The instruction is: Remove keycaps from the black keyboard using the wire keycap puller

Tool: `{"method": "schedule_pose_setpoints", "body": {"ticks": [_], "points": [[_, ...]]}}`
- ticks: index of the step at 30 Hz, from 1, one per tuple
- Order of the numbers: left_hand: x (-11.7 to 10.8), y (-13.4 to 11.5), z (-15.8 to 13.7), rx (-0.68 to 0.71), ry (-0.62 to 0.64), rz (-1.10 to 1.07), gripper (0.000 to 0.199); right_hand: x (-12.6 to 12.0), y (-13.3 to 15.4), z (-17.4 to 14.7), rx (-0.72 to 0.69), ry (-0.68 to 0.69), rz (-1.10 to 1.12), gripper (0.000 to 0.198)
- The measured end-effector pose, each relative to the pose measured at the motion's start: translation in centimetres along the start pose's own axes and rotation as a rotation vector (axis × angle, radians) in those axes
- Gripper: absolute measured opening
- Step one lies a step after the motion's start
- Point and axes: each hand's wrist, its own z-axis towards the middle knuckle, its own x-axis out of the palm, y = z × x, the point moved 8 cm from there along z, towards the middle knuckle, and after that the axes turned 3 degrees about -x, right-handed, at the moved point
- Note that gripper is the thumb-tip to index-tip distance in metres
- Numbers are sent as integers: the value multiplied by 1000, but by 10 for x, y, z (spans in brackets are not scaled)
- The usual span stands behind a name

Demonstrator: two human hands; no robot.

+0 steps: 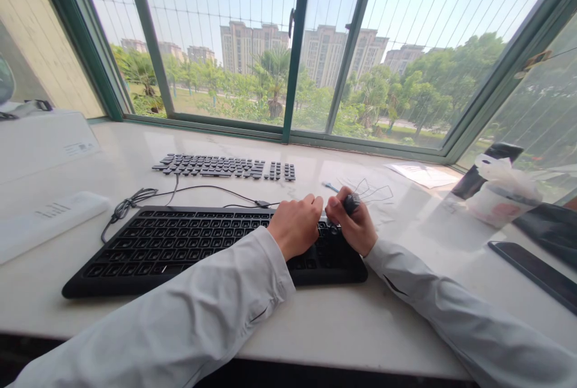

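Note:
A black keyboard (180, 244) with its keycaps off lies in front of me, rows of bare switch sockets showing. My left hand (297, 224) rests over its right part, fingers curled down and closed; whatever they hold, if anything, is hidden. Just to the right, my right hand (354, 223) is wrapped round a dark, stubby tool with a ribbed end (351, 202). Its lower end is close above the number pad area, and whether it touches cannot be made out. The removed keycaps (216, 166) are laid out in rows behind the keyboard.
A coiled black cable (130, 203) lies behind the keyboard. Beyond my right hand are a thin blue stick (330, 186) and bent wire (376, 191). A phone (536, 272) and a plastic-wrapped tub (500, 199) stand right; white boxes (40, 142) left. Windows border the back.

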Motion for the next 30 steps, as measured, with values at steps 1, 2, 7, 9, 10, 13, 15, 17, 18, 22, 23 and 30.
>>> {"method": "schedule_pose_setpoints", "body": {"ticks": [1,2,7,9,10,13,15,17,18,22,23,30], "points": [[0,0,0,3,-4,0,24,0,-1,1,14,5,41,33],[0,0,0,5,-6,2,24,1,-2,2,24,12,66,33],[2,1,0,-14,40,6,26,3,-3,4,21,45,-4,36],[2,1,-1,-19,53,4,27,2,-2,3,6,35,-55,36],[2,1,-1,-20,52,2,27,2,-1,2,-1,29,-86,36],[1,1,0,-28,40,-7,26,2,1,-2,-32,24,-200,34],[1,2,0,-35,34,-6,25,2,3,-4,-45,16,-258,33],[1,2,0,-33,28,2,23,2,4,-6,-58,3,-275,32],[1,1,0,-29,22,7,23,2,4,-7,-64,1,-275,32],[1,1,1,-12,0,22,22,4,5,-9,-98,36,-272,30],[1,1,1,-10,-2,24,22,3,6,-8,-106,32,-267,30],[-1,0,0,-8,-18,10,20,-19,2,13,34,-248,151,35]]}}
